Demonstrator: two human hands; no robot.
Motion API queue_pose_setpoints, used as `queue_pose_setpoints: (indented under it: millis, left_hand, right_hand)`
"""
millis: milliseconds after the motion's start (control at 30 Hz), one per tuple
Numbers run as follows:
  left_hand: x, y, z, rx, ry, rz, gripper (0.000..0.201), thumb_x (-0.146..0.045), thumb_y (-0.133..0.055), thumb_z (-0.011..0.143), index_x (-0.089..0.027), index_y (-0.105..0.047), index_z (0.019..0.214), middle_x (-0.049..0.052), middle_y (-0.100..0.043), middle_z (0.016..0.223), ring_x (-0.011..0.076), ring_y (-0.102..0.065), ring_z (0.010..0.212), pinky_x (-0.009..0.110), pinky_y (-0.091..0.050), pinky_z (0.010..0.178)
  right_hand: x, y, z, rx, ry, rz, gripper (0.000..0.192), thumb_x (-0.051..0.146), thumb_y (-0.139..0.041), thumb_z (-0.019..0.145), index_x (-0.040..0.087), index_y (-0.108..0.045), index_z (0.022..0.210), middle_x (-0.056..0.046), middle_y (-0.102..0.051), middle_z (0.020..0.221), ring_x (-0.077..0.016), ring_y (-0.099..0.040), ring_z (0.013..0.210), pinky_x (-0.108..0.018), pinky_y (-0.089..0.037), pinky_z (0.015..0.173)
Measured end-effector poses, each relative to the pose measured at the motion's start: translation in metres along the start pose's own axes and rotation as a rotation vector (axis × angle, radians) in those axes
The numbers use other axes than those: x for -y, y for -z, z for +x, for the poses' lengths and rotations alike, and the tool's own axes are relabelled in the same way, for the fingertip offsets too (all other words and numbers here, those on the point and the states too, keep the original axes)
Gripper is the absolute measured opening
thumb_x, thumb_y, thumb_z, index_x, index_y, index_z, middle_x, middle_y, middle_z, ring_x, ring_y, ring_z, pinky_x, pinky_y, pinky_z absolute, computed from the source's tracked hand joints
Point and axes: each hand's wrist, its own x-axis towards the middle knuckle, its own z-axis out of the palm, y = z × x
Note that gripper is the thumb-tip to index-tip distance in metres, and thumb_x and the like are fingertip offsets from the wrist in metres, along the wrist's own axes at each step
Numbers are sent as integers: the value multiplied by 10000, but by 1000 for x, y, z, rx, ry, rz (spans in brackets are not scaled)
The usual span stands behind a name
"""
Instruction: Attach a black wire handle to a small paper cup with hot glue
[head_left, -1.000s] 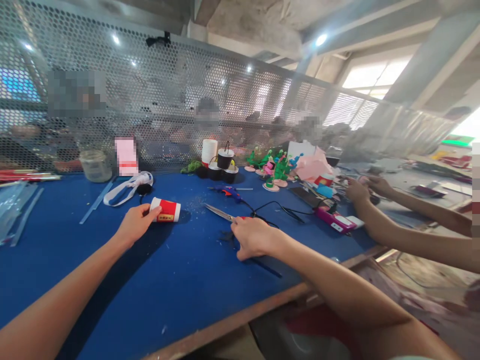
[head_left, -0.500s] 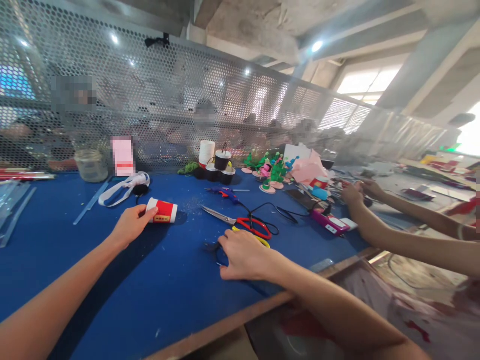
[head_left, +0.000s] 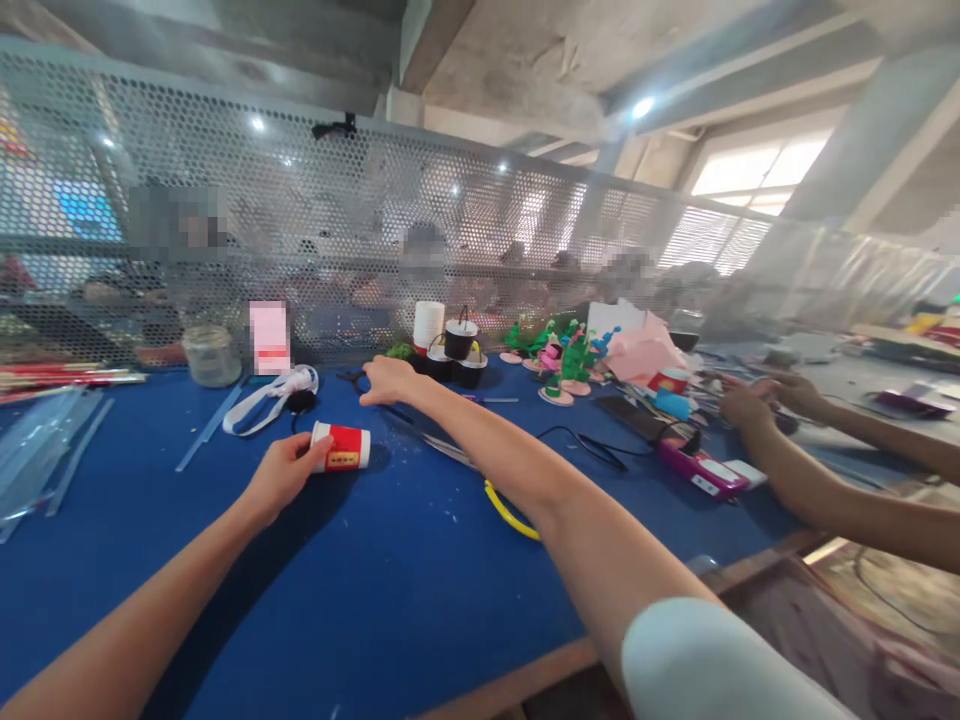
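My left hand holds a red and white paper cup lying on its side on the blue table. My right hand is stretched far forward near the back of the table, its fingers closed on a small black piece that sticks out to the left. It hovers just left of some black cups and a white cup stack. Scissors with a yellow handle loop lie under my right forearm.
A perforated metal screen closes the table's far side. A jar, a white strap and clear plastic strips lie left. Green foam figures, pink paper and a pink device sit right, by a co-worker's hands.
My right hand left the near table beside the scissors, where a small black piece lay, and reached forward to the back by the black cups. My left hand kept hold of the cup.
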Motion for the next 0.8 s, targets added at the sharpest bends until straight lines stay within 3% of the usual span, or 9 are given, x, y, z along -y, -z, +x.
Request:
queue_pose_setpoints:
  millis: [133,300,400,567,700,800]
  left_hand:
    - [0,0,-2,45,-4,2,491,-544,-527,587,-113,-642,791,35,-657,686,176,-545,620,249,-387,558]
    - [-3,-1,-6,77,-23,-19,486,-525,-549,580,-116,-642,827,44,-670,742,204,-572,694,265,-414,615]
    - [-4,-2,-7,93,-17,-31,486,-513,-562,572,-120,-636,849,44,-675,776,214,-582,738,269,-428,640]
    - [-7,-3,-7,88,24,-62,458,-493,-577,566,-140,-637,851,35,-680,805,202,-588,762,263,-441,683]
    - [-8,-5,-6,111,54,-70,492,-517,-551,582,-128,-633,873,46,-679,793,193,-592,713,259,-443,639]
    - [-10,-7,-7,118,51,-39,511,-535,-546,573,-123,-639,861,43,-680,770,199,-593,702,261,-439,618]
  right_hand:
    - [7,-16,32,-11,-31,9,489,299,-559,640,100,-498,1083,-142,-487,1130,-244,-503,987,-288,-431,755]
    - [3,-21,33,21,-110,19,352,169,-481,713,79,-533,1050,-168,-507,1117,-226,-516,981,-272,-424,751]
    - [-13,-10,13,37,-133,24,299,182,-444,744,100,-568,1003,-136,-580,1027,-193,-549,929,-242,-418,738]
    - [-59,4,-45,10,-249,1,327,261,-344,809,103,-585,964,-121,-609,973,-197,-554,915,-244,-402,745]
    - [-86,-11,-85,62,-400,-18,317,261,-378,802,60,-586,930,-169,-603,938,-241,-561,893,-278,-416,710]
    - [-93,-33,-93,135,-448,-5,250,251,-489,765,72,-583,913,-153,-590,931,-229,-559,877,-273,-432,692]
